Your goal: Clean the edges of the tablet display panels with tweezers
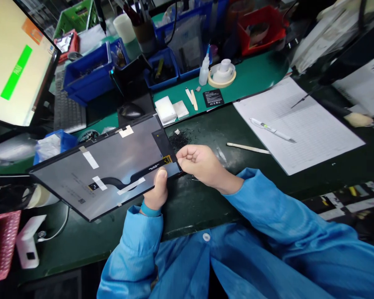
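Note:
A flat display panel [118, 162] is tilted above the dark table, its grey back facing me. White tape strips and a black flex cable [140, 175] lie along that back. My left hand [157, 189] grips the panel's lower edge, thumb on the back and the other fingers hidden beneath. At the panel's right edge, my right hand [202, 164] is closed with fingers curled and the thumb pressed to the index finger. Whatever it pinches there, if anything, is hidden. Just beyond this hand lies a pile of small black scraps [181, 139].
Right of my hands are a paper sheet [299, 120] with a pen [272, 130] and a thin stick [247, 148]. Behind stand a dropper bottle [204, 70], tape rolls [222, 75] and blue bins [89, 77]. A monitor [15, 58] stands left, a white bracket [28, 245] below it.

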A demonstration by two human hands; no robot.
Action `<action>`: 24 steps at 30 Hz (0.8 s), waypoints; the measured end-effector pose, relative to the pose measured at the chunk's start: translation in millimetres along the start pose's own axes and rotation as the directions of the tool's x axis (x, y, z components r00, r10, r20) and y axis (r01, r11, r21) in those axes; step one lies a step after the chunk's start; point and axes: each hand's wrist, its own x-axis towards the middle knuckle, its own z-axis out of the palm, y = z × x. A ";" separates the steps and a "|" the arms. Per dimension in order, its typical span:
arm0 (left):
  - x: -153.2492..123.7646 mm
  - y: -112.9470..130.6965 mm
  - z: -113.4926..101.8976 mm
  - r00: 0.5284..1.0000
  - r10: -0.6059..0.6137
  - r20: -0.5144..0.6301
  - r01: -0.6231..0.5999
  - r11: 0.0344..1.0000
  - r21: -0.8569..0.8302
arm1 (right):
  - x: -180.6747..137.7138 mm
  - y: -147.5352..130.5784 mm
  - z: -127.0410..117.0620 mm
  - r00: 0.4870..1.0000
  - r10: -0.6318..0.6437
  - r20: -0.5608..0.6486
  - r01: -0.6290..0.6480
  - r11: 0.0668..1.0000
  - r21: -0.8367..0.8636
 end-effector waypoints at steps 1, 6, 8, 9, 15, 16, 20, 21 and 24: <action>0.0 0.5 0.0 1.000 -0.009 0.010 0.009 1.000 0.009 | -0.3 0.3 0.7 1.000 0.003 -0.010 -0.003 1.000 0.002; 0.9 2.2 1.6 1.000 0.011 -0.027 -0.012 0.998 -0.060 | -2.5 -0.2 1.8 1.000 0.016 -0.007 -0.016 0.999 0.029; 1.6 2.6 2.6 0.999 0.013 -0.049 -0.019 0.994 -0.111 | -2.9 -1.6 1.0 1.000 0.018 0.008 -0.019 0.999 0.041; 1.8 2.7 2.9 0.998 0.011 -0.057 -0.018 0.992 -0.129 | -2.8 -2.4 0.6 1.000 0.021 0.014 -0.022 0.999 0.045; -0.2 1.3 1.0 1.000 -0.003 -0.011 0.003 1.000 0.001 | -1.3 -2.0 1.2 1.000 0.020 -0.015 -0.020 1.000 0.009; -1.0 0.9 0.7 1.000 -0.006 -0.009 0.006 1.000 0.007 | -1.4 -1.1 1.7 1.000 0.016 -0.024 -0.016 1.000 0.005; -2.3 0.2 0.7 0.999 -0.009 -0.037 0.009 1.000 0.009 | -2.2 2.1 2.9 1.000 0.018 -0.016 -0.018 1.000 0.021; -2.1 0.6 0.9 0.999 -0.012 -0.038 0.012 1.000 0.007 | -2.4 2.3 2.8 1.000 0.020 -0.009 -0.020 0.999 0.026; -0.5 2.6 1.4 1.000 -0.019 -0.020 0.018 0.999 -0.032 | -2.4 1.6 2.2 1.000 0.024 0.007 -0.024 0.999 0.035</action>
